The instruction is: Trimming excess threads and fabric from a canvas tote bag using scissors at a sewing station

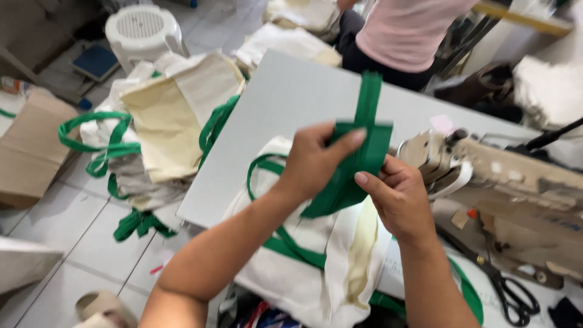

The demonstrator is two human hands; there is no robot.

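Beside sewing machine (510,176): scissors (507,285), bag pile (164,121).

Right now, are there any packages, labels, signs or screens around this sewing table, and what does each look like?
Cardboard box: on the floor at far left, flat-sided, plain brown.
Pink slip: on the grey table by the sewing machine, small, square, pale pink; too small to tell if it is a label.
Blue flat thing: on the floor near the white stool, square; unclear whether it is a package.
No signs or screens show.
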